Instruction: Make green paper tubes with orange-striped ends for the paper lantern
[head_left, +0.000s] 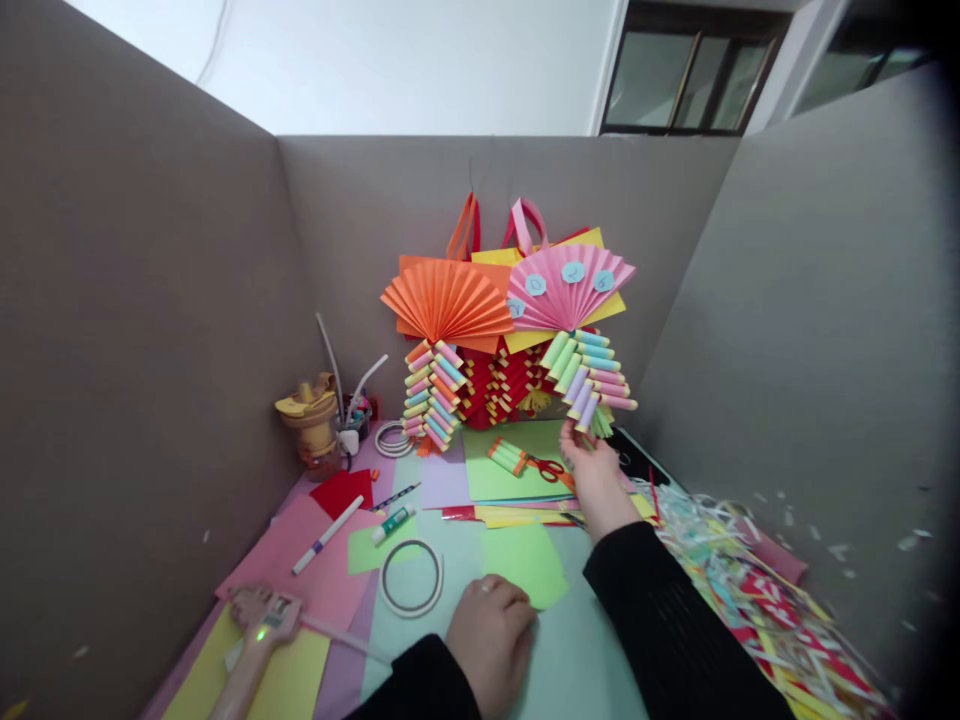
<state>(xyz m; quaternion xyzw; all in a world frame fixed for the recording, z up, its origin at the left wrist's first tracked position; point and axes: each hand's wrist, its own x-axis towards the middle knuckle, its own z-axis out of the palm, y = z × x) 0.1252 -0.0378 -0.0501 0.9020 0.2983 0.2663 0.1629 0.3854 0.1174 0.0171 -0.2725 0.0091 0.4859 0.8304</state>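
Observation:
My right hand (591, 470) reaches forward, its bent fingers at the lower end of a hanging paper firecracker string (589, 370) with a green tassel. Pastel paper rolls make up the string, under a pink pleated fan (571, 290) bearing round blue number tags. To its left hangs an orange fan (448, 300) with a similar string of rolls. My left hand (491, 640), wearing a ring, rests on the table with fingers curled; its fingertips are hidden. Green paper (525, 565) lies just beyond it, and a roll of double-sided tape (411, 578) to its left.
Red-handled scissors (546, 468) and joined paper rolls (508, 456) lie on green sheets. A glue stick (393, 525), pencil (396, 495), marker (328, 535) and pale pink glue-gun-shaped device (277, 615) are left. Paper scraps (765, 600) heap at right. Grey partitions (150, 350) enclose the table.

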